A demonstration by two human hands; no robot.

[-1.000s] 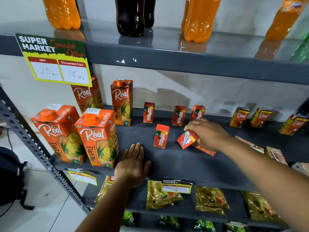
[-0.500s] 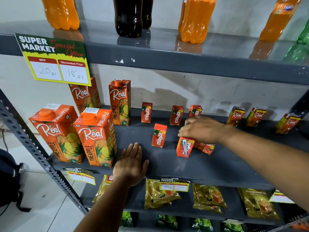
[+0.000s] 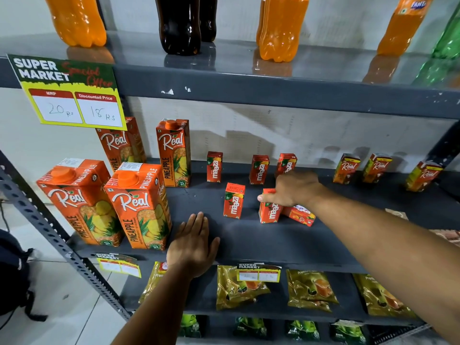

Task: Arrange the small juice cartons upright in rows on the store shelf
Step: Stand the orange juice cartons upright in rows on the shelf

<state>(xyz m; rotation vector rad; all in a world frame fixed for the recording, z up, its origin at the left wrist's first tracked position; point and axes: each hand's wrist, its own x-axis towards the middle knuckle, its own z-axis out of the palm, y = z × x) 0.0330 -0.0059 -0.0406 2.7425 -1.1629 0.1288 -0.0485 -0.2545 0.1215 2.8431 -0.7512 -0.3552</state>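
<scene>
Cartons first: small rectangular paperboard boxes, glossy red-orange print, on a matte dark grey metal shelf (image 3: 249,235). My right hand (image 3: 296,189) grips one small Maaza carton (image 3: 270,210) from above, thumb on its left top edge, fingers wrapped over the far side. That carton stands upright, long axis vertical, printed face toward me, base on the shelf; it leans very slightly.

Touching the held carton's right side, under my wrist, a fallen carton (image 3: 300,215) lies flat, long axis pointing left to right along the shelf.

Left of the grip, apart from it, a second upright carton (image 3: 234,201) stands alone, face toward me. Behind the grip, against the pale back wall, three more Maaza cartons in a row: one (image 3: 214,167) far left, one (image 3: 259,169) just behind, one (image 3: 286,164) partly hidden by my knuckles and tilted a little.

Right of the grip, well apart, three Real small cartons (image 3: 378,168) stand at the back.

My left hand (image 3: 193,247) lies flat, palm down, fingers together, on the shelf's front edge, below-left of the grip; it holds nothing. Beside it, tall pineapple cartons (image 3: 139,205) with orange round caps.
</scene>
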